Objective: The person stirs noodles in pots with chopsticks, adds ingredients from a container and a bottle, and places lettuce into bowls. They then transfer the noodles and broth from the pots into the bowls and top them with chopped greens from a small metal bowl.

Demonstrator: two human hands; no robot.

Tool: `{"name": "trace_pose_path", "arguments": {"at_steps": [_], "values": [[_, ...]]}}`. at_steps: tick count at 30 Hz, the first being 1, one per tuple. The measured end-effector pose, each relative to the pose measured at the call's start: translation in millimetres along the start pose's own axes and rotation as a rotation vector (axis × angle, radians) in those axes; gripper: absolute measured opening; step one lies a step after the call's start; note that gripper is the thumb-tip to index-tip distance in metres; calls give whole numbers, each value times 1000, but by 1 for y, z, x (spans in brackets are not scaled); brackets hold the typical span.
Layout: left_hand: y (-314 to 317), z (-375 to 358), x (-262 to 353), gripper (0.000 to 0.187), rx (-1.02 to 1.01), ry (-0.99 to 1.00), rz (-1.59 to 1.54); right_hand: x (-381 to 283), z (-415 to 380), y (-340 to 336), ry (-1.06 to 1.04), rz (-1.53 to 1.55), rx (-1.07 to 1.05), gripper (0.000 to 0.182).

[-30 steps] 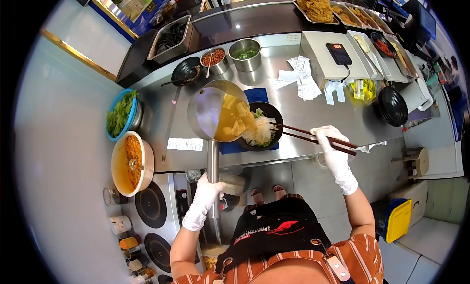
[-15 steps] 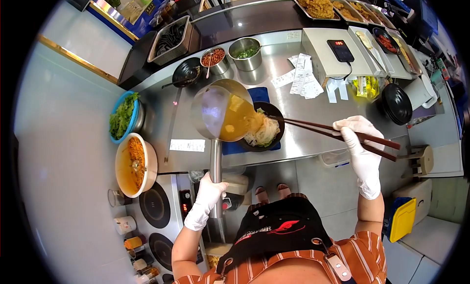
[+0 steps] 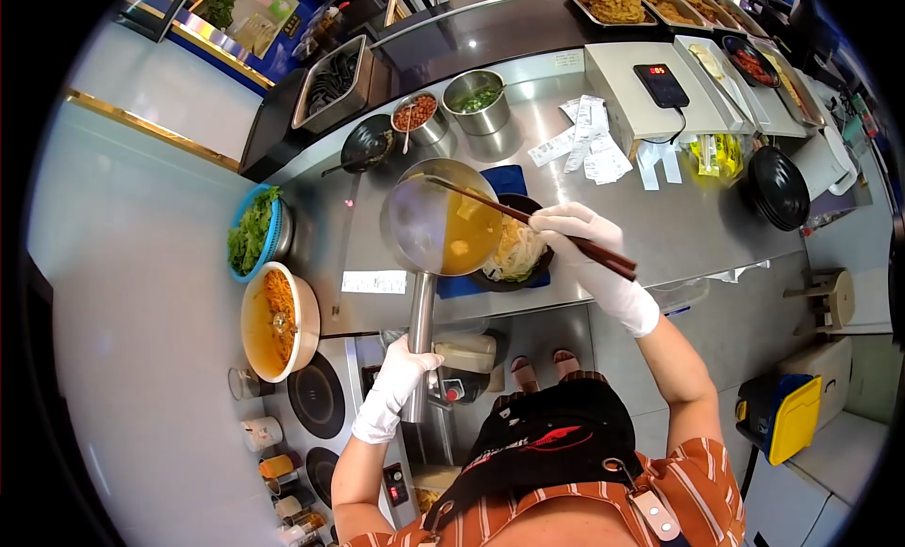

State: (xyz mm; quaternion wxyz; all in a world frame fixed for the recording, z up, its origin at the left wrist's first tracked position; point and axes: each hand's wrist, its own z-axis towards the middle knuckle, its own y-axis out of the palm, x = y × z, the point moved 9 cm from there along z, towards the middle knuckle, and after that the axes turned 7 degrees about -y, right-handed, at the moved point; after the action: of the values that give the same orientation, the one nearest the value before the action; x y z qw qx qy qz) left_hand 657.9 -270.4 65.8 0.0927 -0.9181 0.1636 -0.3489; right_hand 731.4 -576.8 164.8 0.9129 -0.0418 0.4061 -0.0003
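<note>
The left hand (image 3: 403, 368) is closing around the handle of the pan (image 3: 443, 217), which is tilting toward the black bowl (image 3: 517, 281) near the steel counter's (image 3: 660, 236) front edge. The right hand (image 3: 583, 241), fingers partly curled, is gripping chopsticks (image 3: 603, 255) reaching over the pan. Bare counter is stretching right of the bowl toward the right edge; receipts (image 3: 589, 142) are lying farther back.

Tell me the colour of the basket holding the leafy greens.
The basket is bright blue, seen in the head view.
</note>
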Motion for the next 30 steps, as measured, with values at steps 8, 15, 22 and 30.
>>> {"name": "trace_pose_path", "arguments": {"at_steps": [8, 15, 22, 30], "values": [[-17, -7, 12, 23, -77, -83, 46, -2, 2, -6, 27, 19, 47, 17], [-21, -22, 28, 24, -51, -114, 161, -4, -9, -13, 37, -11, 18, 19], [-23, -15, 24, 27, -7, -59, 207, 0, -15, -19, 40, -12, 50, 18], [-17, -10, 22, 30, 73, 5, 275, 0, -34, -29, 131, -88, -10, 17]]}}
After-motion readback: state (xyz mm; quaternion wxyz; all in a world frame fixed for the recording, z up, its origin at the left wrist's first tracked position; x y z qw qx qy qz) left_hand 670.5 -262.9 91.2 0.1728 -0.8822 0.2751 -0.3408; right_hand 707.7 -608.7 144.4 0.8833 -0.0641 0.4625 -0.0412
